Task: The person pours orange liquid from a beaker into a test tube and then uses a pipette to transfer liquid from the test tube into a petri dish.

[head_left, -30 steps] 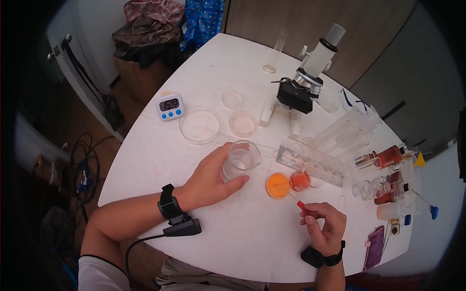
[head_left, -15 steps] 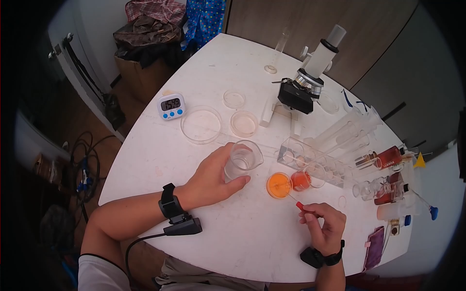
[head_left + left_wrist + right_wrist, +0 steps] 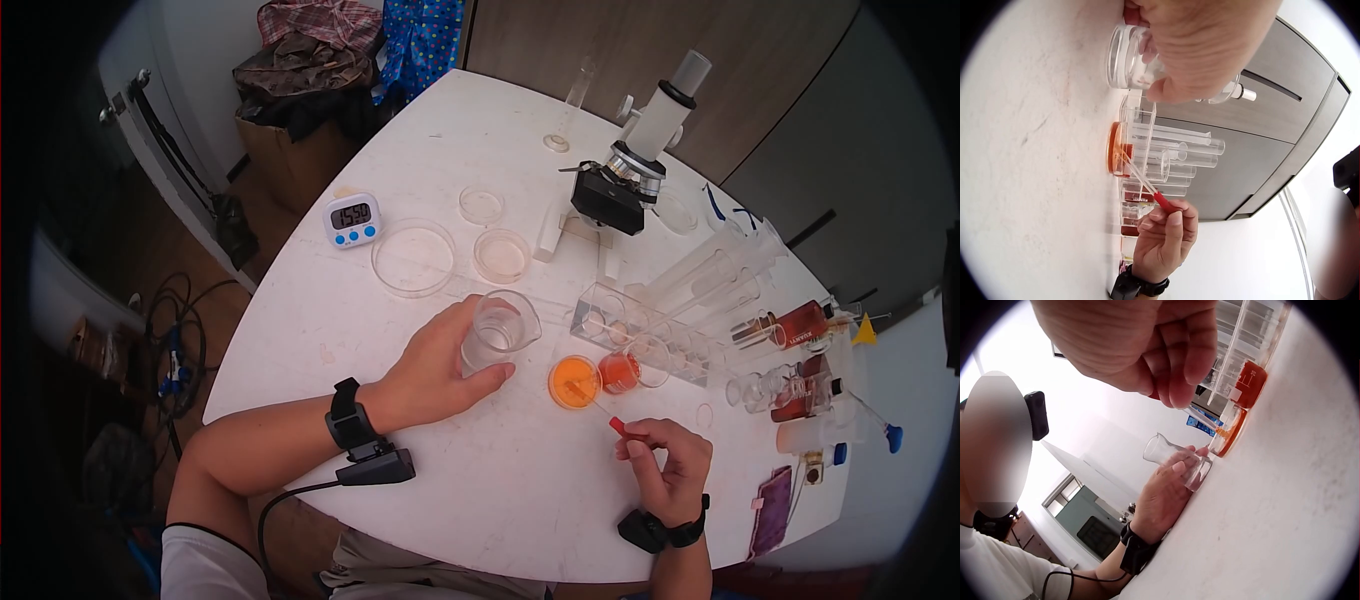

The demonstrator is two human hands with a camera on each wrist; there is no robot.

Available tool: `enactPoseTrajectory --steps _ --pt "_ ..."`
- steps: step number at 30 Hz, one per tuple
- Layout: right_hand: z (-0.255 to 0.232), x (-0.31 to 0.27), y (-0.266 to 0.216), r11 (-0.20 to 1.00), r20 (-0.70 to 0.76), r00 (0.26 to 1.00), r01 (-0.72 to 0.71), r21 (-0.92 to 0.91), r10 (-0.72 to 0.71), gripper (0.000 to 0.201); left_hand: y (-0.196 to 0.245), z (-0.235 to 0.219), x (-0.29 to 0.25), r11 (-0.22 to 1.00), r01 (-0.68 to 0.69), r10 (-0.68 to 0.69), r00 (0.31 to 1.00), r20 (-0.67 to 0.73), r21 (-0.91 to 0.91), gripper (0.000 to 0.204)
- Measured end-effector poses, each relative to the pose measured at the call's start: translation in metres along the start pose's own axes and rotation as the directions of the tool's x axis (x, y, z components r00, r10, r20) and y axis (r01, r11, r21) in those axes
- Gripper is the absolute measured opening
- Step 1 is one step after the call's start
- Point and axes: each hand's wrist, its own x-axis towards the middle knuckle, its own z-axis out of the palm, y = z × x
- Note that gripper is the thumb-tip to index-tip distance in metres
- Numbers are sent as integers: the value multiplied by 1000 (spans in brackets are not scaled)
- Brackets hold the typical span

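My left hand (image 3: 430, 365) is wrapped around a clear glass conical beaker (image 3: 500, 328) with a pouring lip, its base down at the table. In the head view my right hand (image 3: 672, 465) pinches the red rubber bulb (image 3: 622, 428) of a glass dropper (image 3: 1141, 177). The dropper slants down, its tip inside a small round dish of orange liquid (image 3: 573, 381). Right behind that dish stands a small beaker of red-orange liquid (image 3: 1250, 384), also visible in the head view.
A clear test tube rack (image 3: 640, 335) stands behind the dishes, near a microscope (image 3: 640, 150). Petri dishes (image 3: 412, 258) and a timer (image 3: 352, 219) lie at left. Glassware and red-brown bottles (image 3: 802, 325) crowd the right edge. A measuring cylinder (image 3: 572, 110) stands at the back.
Both hands stay almost still, with the beaker and dropper in the same places. The timer goes from 15:49 to 15:50. A darker streak shows more clearly in the orange dish.
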Motion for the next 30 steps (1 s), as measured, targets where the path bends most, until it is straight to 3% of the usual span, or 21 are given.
enactPoseTrajectory --steps 5,11,13,17,19,21,23,25,30 --pt "1 -2 3 999 -17 1000 4 39 -3 21 3 -1 0 1000 -30 30 999 -12 9 54" --pt "1 -3 2 998 -63 997 43 53 -39 23 7 -3 0 997 72 -72 997 35 -17 55" --pt "2 -6 5 992 -140 989 67 111 -51 24 2 -1 0 1000 -14 14 1000 4 4 56" --pt "1 -15 9 980 -245 965 130 154 -90 22 4 -2 0 1000 1 -1 1000 14 -1 56" --pt "2 -18 7 969 -405 911 164 185 -77 21 3 -1 0 1000 -3 3 1000 6 6 54" --pt "-1 -21 11 974 -402 911 168 155 -93 25 5 -2 0 1000 0 0 1000 8 -4 54" --pt "-1 -22 15 977 -532 842 181 113 -95 28 8 -3 0 1000 2 -2 1000 11 -16 53" --pt "-2 -21 16 981 -547 832 171 96 -92 31 12 -5 1 994 90 -87 995 57 -54 53" --pt "-4 -17 14 989 -573 818 118 86 -48 30 11 -5 0 993 103 -100 993 62 -53 53"
